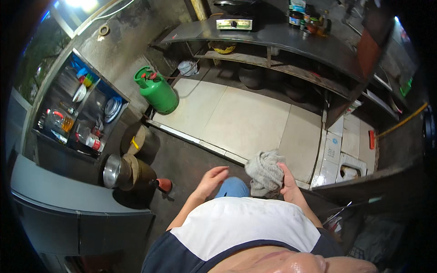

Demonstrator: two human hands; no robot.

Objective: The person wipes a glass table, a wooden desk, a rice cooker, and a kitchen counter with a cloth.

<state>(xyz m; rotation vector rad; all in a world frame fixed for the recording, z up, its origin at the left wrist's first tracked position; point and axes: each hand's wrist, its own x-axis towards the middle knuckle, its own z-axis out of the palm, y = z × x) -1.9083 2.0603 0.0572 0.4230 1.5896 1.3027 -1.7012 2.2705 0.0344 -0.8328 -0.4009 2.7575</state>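
My right hand [289, 181] grips a bunched grey cloth [264, 172], which hangs in front of my body above the edge of the pale tiled floor [245, 112]. Loosely curved and with nothing visible in it, my left hand [212, 179] is held beside my blue-clad knee [233, 187]. A gap separates it from the cloth.
A green gas cylinder [158, 92] stands on the tiles at the left. Beyond is a dark counter [273, 36] with a gas stove [234, 24] and several jars. Left are a wall shelf [85, 105], a metal pot [116, 170] and a refrigerator [68, 191]. A squat toilet [351, 167] lies right.
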